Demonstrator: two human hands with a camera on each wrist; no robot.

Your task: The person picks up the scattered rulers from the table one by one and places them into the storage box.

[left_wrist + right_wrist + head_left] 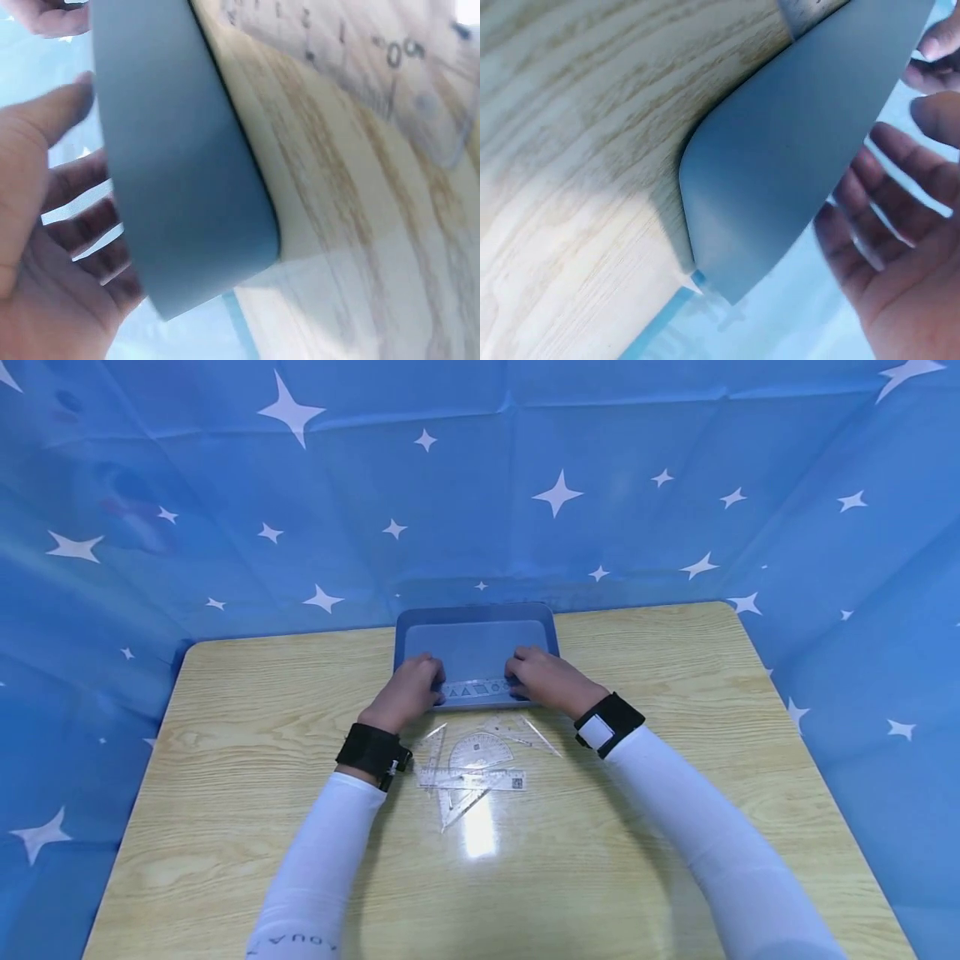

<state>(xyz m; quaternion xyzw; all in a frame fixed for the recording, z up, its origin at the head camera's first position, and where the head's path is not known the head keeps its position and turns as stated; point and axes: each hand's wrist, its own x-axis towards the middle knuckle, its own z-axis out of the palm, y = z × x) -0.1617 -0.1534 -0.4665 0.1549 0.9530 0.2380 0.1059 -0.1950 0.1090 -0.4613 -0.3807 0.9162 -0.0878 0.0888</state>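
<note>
A clear stencil ruler (476,688) with a row of shapes spans the front part of a blue-grey tray (476,609). My left hand (408,689) reaches over the tray's front left corner and holds the ruler's left end between thumb and fingers. At the other end my right hand (551,681) holds it the same way. In the left wrist view the tray wall (176,165) hides the ruler and part of the left fingers (79,180). The right wrist view shows the right fingers (900,157) bent behind the tray's wall (780,142).
On the wooden table (247,760), in front of the tray, lie a clear protractor (480,748), a straight ruler (472,779) and set squares (453,810), partly overlapping. A blue star-patterned cloth (480,485) hangs behind the table and along both sides.
</note>
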